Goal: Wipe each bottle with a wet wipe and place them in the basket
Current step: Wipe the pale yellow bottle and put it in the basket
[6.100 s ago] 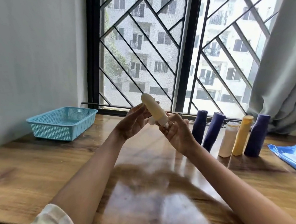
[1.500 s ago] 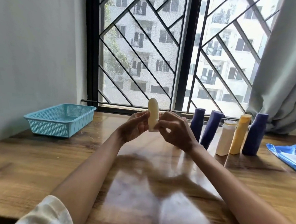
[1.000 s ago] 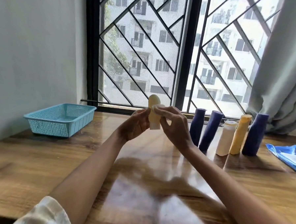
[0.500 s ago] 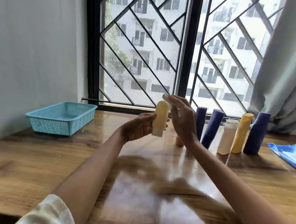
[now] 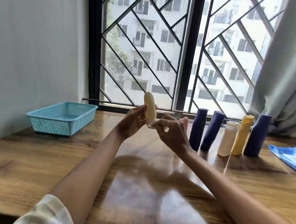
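Observation:
My left hand [image 5: 133, 123] holds a pale yellow bottle [image 5: 150, 106] upright above the wooden table [image 5: 60, 161]. My right hand [image 5: 173, 133] pinches a small white wet wipe [image 5: 151, 125] against the bottle's lower end. On the right stand several more bottles: two dark blue ones [image 5: 198, 129] [image 5: 212, 130], a white one [image 5: 227, 138], a yellow one [image 5: 242, 135] and another dark blue one [image 5: 257, 135]. The light blue mesh basket [image 5: 62, 119] sits at the far left and looks empty.
A blue wet wipe packet [image 5: 293, 157] lies at the table's right edge. Behind the table is a barred window [image 5: 175, 50], with a grey curtain [image 5: 279, 79] at the right and a white wall at the left.
My right hand has dropped with the wipe from the top of the yellow bottle to its lower end. The bottle has come upright in my left hand.

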A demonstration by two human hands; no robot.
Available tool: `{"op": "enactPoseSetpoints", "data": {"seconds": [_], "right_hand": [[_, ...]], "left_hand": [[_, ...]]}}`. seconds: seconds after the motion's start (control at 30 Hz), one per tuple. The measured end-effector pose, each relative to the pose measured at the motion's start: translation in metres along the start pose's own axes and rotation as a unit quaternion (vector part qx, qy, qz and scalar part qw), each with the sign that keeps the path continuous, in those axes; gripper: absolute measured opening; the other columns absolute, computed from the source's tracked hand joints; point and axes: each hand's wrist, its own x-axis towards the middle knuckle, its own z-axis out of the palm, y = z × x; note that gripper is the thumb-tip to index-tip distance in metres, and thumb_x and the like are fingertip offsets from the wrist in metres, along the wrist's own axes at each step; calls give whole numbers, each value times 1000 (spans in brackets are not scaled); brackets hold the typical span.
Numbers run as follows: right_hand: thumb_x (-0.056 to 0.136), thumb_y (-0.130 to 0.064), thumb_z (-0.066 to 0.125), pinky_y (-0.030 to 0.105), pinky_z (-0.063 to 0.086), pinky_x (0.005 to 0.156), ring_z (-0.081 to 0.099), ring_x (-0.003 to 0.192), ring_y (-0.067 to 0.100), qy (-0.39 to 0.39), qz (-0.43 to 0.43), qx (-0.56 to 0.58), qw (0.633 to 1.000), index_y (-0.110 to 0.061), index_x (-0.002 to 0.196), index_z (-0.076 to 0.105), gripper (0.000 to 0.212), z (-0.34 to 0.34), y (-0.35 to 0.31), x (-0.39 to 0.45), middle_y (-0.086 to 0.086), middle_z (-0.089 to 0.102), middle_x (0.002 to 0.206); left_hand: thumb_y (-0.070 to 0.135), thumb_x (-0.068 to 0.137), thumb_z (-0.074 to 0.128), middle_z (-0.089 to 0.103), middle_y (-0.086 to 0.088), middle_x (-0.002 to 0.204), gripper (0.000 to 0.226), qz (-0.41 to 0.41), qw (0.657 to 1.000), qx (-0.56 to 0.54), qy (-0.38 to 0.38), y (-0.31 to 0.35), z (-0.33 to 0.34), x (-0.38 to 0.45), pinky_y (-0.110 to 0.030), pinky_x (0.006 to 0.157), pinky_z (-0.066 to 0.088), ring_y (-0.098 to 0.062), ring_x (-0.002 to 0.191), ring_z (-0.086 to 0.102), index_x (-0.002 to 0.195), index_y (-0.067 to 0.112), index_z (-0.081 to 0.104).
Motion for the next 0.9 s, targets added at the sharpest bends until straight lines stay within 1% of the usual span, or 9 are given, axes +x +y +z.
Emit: {"op": "enactPoseSetpoints", "data": {"seconds": [0.13,0.23,0.3,0.37,0.43,0.6,0.7,0.83,0.9], "right_hand": [[80,-17,55,41,51,68,63,67,11,48,68,83,993,-26,77,72,20,-7,5,13,-10,66,77],[83,-15,62,40,54,76,63,82,13,54,90,98,990,-17,104,69,23,-9,5,15,-5,63,97],[79,-28,70,23,40,97,59,92,11,-22,88,45,995,-19,118,63,40,-6,2,10,-1,62,111],[77,-32,74,-5,11,91,57,94,11,-70,63,-3,996,-16,124,58,52,-2,-4,4,4,60,115],[78,-25,74,-10,3,82,63,89,17,-83,61,-10,995,-13,125,58,51,-1,-7,2,6,61,110],[80,-16,72,-10,13,80,66,71,16,-86,42,-30,995,-12,88,71,9,-5,-3,3,3,66,87],[82,-18,70,-4,27,79,65,63,14,-64,47,1,997,-15,84,69,4,-3,-2,6,1,66,83],[86,-43,60,43,45,86,66,71,10,-16,108,17,994,-30,100,62,19,3,6,9,-8,62,98],[81,-43,67,20,28,95,65,82,14,-72,112,-4,991,-22,112,60,38,2,6,5,-3,60,109]], "left_hand": [[49,55,85,71,-4,99,69,-44,998,52,-19,-2,6,0,-27,78,55,-14,90,67,107,8,65],[44,61,82,70,-3,97,58,-76,994,76,-38,-5,14,1,-28,76,55,-14,88,66,108,12,66],[38,71,73,70,-1,93,49,-71,995,68,-28,-2,19,1,-26,72,56,-13,82,65,110,11,63],[32,79,62,70,-2,92,41,-68,995,71,-11,1,18,1,-25,71,56,-14,80,65,113,10,62],[29,84,57,70,-1,91,32,-68,995,74,6,3,15,1,-26,72,55,-14,80,66,109,10,63],[29,82,58,69,0,78,24,-81,993,64,51,2,10,1,-23,63,56,-12,69,67,95,9,62],[24,92,54,69,-2,81,19,-84,992,67,65,3,8,3,-24,66,57,-13,70,67,97,7,62],[23,94,52,67,-7,98,31,-96,990,82,57,5,13,2,-27,74,57,-17,82,66,117,3,59],[23,95,51,71,-4,93,26,-99,990,90,36,6,19,1,-24,67,56,-14,79,68,110,7,63]]}}
